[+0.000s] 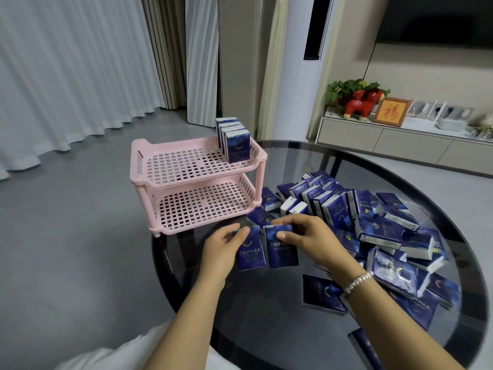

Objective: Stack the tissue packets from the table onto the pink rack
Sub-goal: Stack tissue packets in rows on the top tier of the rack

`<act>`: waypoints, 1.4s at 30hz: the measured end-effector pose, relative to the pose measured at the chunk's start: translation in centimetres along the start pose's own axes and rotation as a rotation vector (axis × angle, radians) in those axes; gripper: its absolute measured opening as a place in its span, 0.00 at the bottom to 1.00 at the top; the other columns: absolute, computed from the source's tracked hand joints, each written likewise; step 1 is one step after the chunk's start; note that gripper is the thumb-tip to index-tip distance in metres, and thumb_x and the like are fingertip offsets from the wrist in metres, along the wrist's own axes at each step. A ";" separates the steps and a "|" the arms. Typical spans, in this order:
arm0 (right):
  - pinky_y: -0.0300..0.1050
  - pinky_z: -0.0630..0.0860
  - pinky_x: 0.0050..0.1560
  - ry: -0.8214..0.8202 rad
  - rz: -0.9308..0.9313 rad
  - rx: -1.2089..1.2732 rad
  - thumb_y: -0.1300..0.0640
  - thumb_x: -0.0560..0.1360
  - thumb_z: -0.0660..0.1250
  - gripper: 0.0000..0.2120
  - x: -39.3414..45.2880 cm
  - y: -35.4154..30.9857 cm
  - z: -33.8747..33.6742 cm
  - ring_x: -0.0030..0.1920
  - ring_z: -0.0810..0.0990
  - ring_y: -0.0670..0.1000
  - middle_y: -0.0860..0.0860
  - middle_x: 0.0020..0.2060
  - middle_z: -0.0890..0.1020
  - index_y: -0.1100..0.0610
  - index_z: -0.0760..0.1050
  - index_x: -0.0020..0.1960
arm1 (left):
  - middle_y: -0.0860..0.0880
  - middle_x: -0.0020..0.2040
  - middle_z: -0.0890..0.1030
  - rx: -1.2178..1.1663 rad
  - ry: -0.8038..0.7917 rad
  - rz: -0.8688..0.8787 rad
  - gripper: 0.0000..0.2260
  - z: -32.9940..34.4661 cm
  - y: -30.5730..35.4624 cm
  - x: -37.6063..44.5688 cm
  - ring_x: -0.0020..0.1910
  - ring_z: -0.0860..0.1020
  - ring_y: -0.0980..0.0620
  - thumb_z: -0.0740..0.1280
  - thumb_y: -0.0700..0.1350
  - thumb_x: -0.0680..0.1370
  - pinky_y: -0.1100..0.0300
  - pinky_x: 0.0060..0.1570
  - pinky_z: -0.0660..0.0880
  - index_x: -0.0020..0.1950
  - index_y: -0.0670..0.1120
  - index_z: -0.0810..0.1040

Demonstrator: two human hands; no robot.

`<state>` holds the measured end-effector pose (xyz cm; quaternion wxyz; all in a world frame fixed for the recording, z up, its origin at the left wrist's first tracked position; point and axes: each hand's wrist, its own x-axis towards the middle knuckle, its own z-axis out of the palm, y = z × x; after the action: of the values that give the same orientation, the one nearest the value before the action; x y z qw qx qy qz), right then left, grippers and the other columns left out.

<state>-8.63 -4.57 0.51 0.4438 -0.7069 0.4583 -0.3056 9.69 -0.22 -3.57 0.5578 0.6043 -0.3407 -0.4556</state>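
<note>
Item: tissue packets, dark blue film wrap, front printed "TWINKLE" in pale capitals under a crescent; smaller print unreadable.

Location: loose heap (373,231) on the round glass table (266,303), at about 3 o'clock from the hands. A row of upright packets (234,140) stands at the 1 o'clock corner of the pink rack's (197,182) top tier; lower tier bare.

Hands: left hand (221,249) pinches one upright packet (249,252) near its top; right hand (306,239) grips a second packet (281,249) beside it, apparently touching.

Handling (judged): light, soft, compressible, slick wrap; best taken across the narrow sides.
</note>
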 end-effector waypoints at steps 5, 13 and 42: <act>0.41 0.80 0.51 0.035 -0.015 0.173 0.62 0.72 0.70 0.08 0.4 -0.1 1.0 0.47 0.83 0.48 0.51 0.46 0.85 0.51 0.81 0.49 | 0.51 0.46 0.84 0.011 0.009 0.001 0.06 -0.1 0.3 -0.3 0.46 0.82 0.53 0.69 0.47 0.76 0.57 0.50 0.79 0.51 0.48 0.83; 0.38 0.79 0.47 0.064 -0.012 0.286 0.64 0.72 0.70 0.07 1.2 -0.3 2.4 0.44 0.83 0.47 0.52 0.44 0.85 0.55 0.81 0.48 | 0.50 0.58 0.82 -0.092 -0.059 -0.045 0.17 0.3 0.6 -0.2 0.56 0.80 0.53 0.70 0.49 0.75 0.50 0.61 0.75 0.63 0.47 0.78; 0.42 0.64 0.48 0.143 0.085 -0.886 0.46 0.67 0.73 0.20 5.4 -0.2 -2.6 0.56 0.69 0.54 0.52 0.52 0.76 0.52 0.74 0.55 | 0.53 0.46 0.86 -0.278 -0.240 -0.032 0.09 1.3 0.7 0.9 0.45 0.84 0.57 0.65 0.35 0.77 0.63 0.45 0.81 0.52 0.48 0.79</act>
<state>-8.64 -10.45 1.90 0.0778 -0.7864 0.6030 -0.1092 8.88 -1.58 -2.93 0.5840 0.4678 -0.3290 -0.5761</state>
